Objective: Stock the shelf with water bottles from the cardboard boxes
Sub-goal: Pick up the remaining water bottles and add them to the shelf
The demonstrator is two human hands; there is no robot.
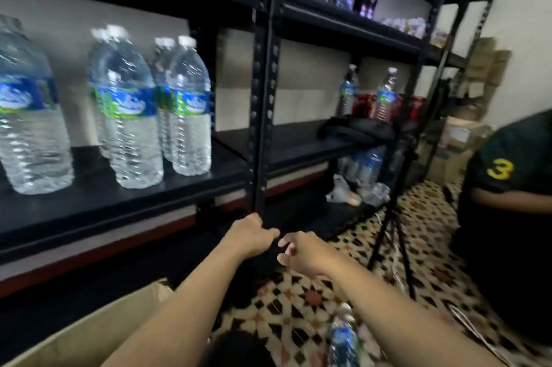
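5 water bottles (131,115) stand upright on the shelf (179,187). Below it, the left hand (248,235) and right hand (301,250) are curled, nearly touching; whether they grip anything cannot be told. A cardboard box (89,333) sits lower left.

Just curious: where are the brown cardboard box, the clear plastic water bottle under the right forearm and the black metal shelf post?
Brown cardboard box (89,333): head view, flat tan face.
Clear plastic water bottle (343,339): head view, blue label.
Black metal shelf post (264,98): head view, mid-height.
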